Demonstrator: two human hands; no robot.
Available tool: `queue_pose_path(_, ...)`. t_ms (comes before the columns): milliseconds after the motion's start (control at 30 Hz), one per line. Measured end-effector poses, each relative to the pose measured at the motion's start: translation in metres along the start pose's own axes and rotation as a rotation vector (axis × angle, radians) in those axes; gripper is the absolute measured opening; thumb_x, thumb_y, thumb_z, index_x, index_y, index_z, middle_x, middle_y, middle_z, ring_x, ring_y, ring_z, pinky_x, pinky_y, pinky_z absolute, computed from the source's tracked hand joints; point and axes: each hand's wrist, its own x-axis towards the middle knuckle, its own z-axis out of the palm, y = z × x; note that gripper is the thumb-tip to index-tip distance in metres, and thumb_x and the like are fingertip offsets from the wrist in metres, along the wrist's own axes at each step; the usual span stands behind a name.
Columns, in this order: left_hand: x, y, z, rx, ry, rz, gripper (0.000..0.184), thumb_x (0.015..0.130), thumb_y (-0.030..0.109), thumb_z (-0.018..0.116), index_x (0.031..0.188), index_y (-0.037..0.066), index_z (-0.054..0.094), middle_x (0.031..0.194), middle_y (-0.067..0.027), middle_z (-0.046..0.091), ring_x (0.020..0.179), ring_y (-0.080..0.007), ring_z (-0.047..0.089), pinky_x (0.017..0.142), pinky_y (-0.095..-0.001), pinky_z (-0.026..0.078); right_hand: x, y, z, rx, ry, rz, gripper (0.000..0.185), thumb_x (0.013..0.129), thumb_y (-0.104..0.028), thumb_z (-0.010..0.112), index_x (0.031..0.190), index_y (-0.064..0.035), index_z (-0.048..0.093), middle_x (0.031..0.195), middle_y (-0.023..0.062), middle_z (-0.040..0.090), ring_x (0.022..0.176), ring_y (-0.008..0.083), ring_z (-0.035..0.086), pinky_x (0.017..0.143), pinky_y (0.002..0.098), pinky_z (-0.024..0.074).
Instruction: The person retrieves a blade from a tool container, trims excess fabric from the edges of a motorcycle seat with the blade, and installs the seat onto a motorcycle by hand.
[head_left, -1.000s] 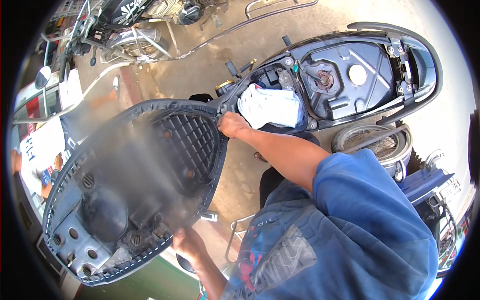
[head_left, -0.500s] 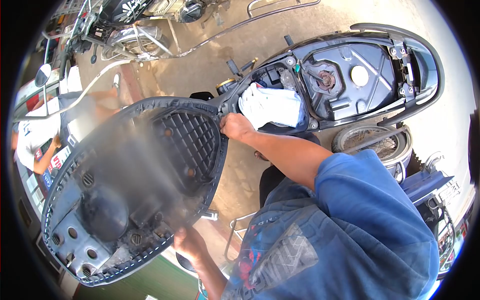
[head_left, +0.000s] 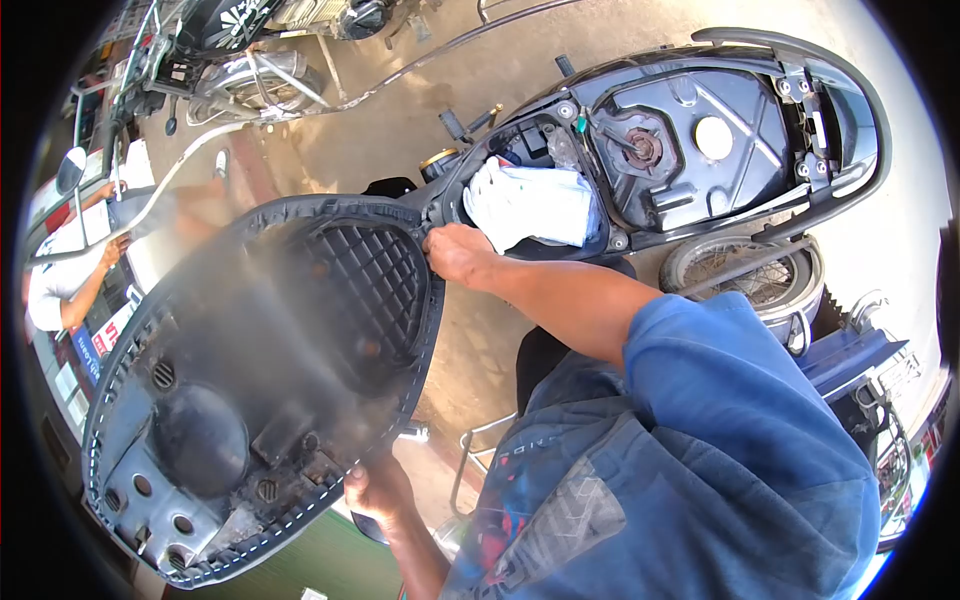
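A black scooter seat [head_left: 290, 350] is tipped up at the left, its ribbed underside facing me. My left hand [head_left: 380, 490] grips the seat's lower edge, thumb on the rim. At the seat's narrow end, by the hinge, my right hand [head_left: 458, 255] is closed on the edge; its fingertips are partly hidden. Just beyond that hand, a white cloth bundle [head_left: 530, 205] lies in the open compartment of the black scooter body [head_left: 690, 150]. A round white cap [head_left: 713, 138] sits on the black panel behind it.
Another motorcycle [head_left: 260, 80] stands at the upper left, near a long metal rail [head_left: 420, 62]. A person in a white shirt [head_left: 75, 255] is at the far left. A spoked wheel [head_left: 745, 270] and a blue metal part [head_left: 850, 355] are at the right.
The view has shifted slightly, so the scooter and seat appear a little further left. Both hands keep their hold on the seat. The person at the far left has moved an arm.
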Motion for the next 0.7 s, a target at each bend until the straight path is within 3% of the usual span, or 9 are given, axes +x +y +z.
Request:
queue_pose_path(33, 0.0, 0.0, -0.003, 0.003, -0.01, 0.003, 0.071, 0.07, 0.014, 0.069, 0.138, 0.002, 0.053, 0.132, -0.0154, 0.062, 0.12, -0.0341, 0.061, 0.104, -0.0589, 0.048, -0.001, -0.002, -0.004, -0.021, -0.023, -0.025, 0.024, 0.081, -0.013, 0.058, 0.096, -0.0058, 0.075, 0.101, 0.0207, 0.072, 0.098, 0.0389, 0.069, 0.084, 0.0471, 0.0556)
queue_pose_path(167, -0.001, 0.004, 0.009, 0.002, -0.035, -0.03, 0.071, 0.071, 0.016, 0.07, 0.138, 0.002, 0.053, 0.133, -0.0147, 0.062, 0.12, -0.0329, 0.061, 0.106, -0.0569, 0.046, 0.005, 0.005, 0.001, 0.04, -0.003, -0.013, 0.026, 0.082, -0.011, 0.057, 0.1, -0.0072, 0.075, 0.103, 0.0209, 0.072, 0.099, 0.0391, 0.069, 0.086, 0.0465, 0.055)
queue_pose_path(233, -0.001, 0.003, 0.002, 0.011, -0.022, -0.026, 0.071, 0.071, 0.016, 0.07, 0.138, 0.002, 0.052, 0.134, -0.0148, 0.061, 0.12, -0.0325, 0.061, 0.106, -0.0566, 0.047, 0.009, 0.01, 0.008, 0.19, 0.145, 0.005, 0.027, 0.081, -0.016, 0.061, 0.104, -0.0112, 0.075, 0.102, 0.0196, 0.072, 0.097, 0.0391, 0.068, 0.089, 0.0454, 0.0533)
queue_pose_path(333, 0.0, 0.002, -0.003, 0.017, -0.018, -0.026, 0.072, 0.071, 0.016, 0.07, 0.139, 0.002, 0.052, 0.134, -0.0151, 0.061, 0.121, -0.0322, 0.061, 0.106, -0.056, 0.047, 0.012, 0.004, 0.011, 0.355, 0.26, 0.053, 0.027, 0.084, -0.016, 0.059, 0.105, -0.011, 0.074, 0.105, 0.0204, 0.071, 0.098, 0.0387, 0.068, 0.088, 0.0453, 0.0546)
queue_pose_path(567, -0.001, 0.003, 0.004, 0.037, -0.033, -0.008, 0.073, 0.071, 0.015, 0.07, 0.14, 0.003, 0.05, 0.136, -0.0147, 0.06, 0.122, -0.0319, 0.06, 0.105, -0.0588, 0.047, 0.017, -0.004, 0.009, 0.39, 0.215, 0.146, 0.026, 0.085, -0.018, 0.059, 0.106, -0.0138, 0.074, 0.102, 0.0186, 0.072, 0.097, 0.038, 0.069, 0.088, 0.045, 0.0544)
queue_pose_path(700, -0.002, 0.004, 0.007, 0.002, -0.038, 0.0, 0.072, 0.071, 0.013, 0.07, 0.14, 0.006, 0.051, 0.136, -0.0142, 0.06, 0.122, -0.0316, 0.06, 0.105, -0.0612, 0.046, 0.022, 0.001, 0.001, 0.366, 0.195, 0.033, 0.026, 0.086, -0.019, 0.06, 0.105, -0.0084, 0.073, 0.104, 0.0194, 0.071, 0.098, 0.0365, 0.069, 0.086, 0.0443, 0.0546)
